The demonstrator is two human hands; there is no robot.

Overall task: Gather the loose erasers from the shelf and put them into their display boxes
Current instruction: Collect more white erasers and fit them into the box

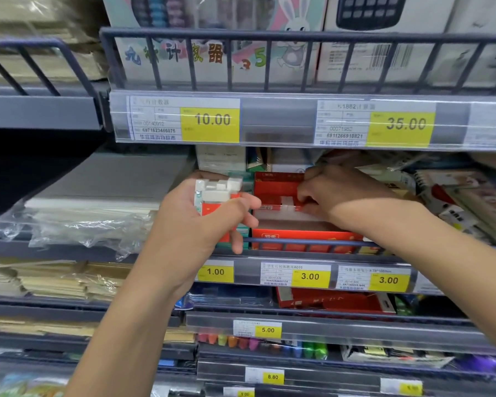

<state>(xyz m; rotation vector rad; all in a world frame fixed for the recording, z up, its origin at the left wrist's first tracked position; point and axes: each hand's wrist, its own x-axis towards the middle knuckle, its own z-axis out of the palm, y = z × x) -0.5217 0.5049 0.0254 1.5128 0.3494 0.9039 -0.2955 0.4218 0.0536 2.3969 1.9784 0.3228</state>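
White erasers in left hand — right hand inside red box

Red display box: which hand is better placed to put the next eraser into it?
Probably the right hand: its fingers are already inside the red display box. The left hand holds the stack of erasers beside it.

A single head-worn wide-angle camera faces a shop shelf straight on and slightly downward, at close range; both forearms reach in from the bottom of the frame toward its centre.
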